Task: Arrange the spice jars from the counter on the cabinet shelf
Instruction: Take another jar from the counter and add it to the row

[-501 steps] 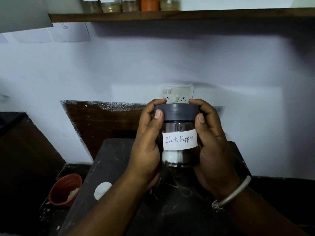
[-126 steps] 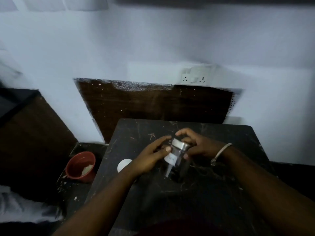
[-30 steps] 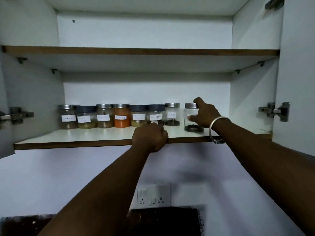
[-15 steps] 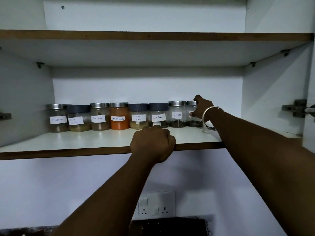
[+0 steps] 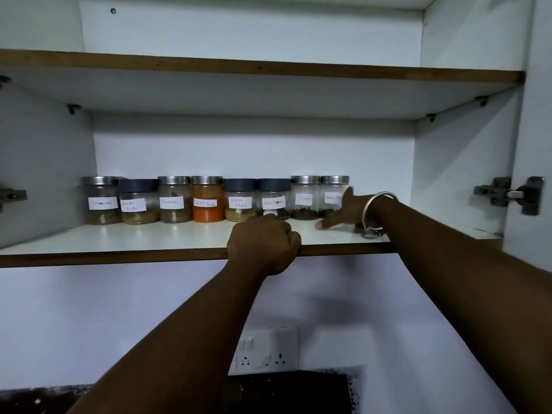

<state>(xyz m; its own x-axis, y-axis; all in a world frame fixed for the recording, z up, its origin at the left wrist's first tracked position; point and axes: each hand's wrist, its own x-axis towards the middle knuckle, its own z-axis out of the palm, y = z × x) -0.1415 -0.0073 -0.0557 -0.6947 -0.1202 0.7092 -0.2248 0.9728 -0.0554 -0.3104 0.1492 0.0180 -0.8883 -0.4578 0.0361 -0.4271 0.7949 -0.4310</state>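
- Left hand (image 5: 264, 243): the fingers are curled into a fist over the front edge of the cabinet shelf (image 5: 119, 252) and grip it. The forearm runs down toward 7 o'clock.
- Right hand (image 5: 340, 212): open and holding nothing. The fingers are straight, point toward 9 o'clock and lie low over the shelf board, and the thumb is raised toward 12 o'clock. The hand sits at 2 o'clock of the left hand. Contact with the jar behind it cannot be told.
- Bangle (image 5: 377, 212): a metal band on the right wrist, at 3 o'clock of the right hand.
- Rightmost jar (image 5: 333, 191): steel lid and dark contents, standing upright directly behind the right hand. The hand covers part of the label, and only "Black" reads.
- Row of spice jars (image 5: 174, 201): eight jars stand upright along the back of the cabinet shelf, side by side with labels forward.
- Going toward 9 o'clock from the rightmost jar: Cloves jar (image 5: 304, 197), Black Pepper jar (image 5: 273, 198), Garam Masala jar (image 5: 240, 200), orange jar (image 5: 208, 200), then three jars whose labels are too small to read.
- Upper shelf (image 5: 260, 67): at 12 o'clock, above the row.
- Door hinge (image 5: 507, 194): at 3 o'clock, on the cabinet's side wall.
- Wall socket (image 5: 265, 348): at 6 o'clock of the left hand, below the cabinet.
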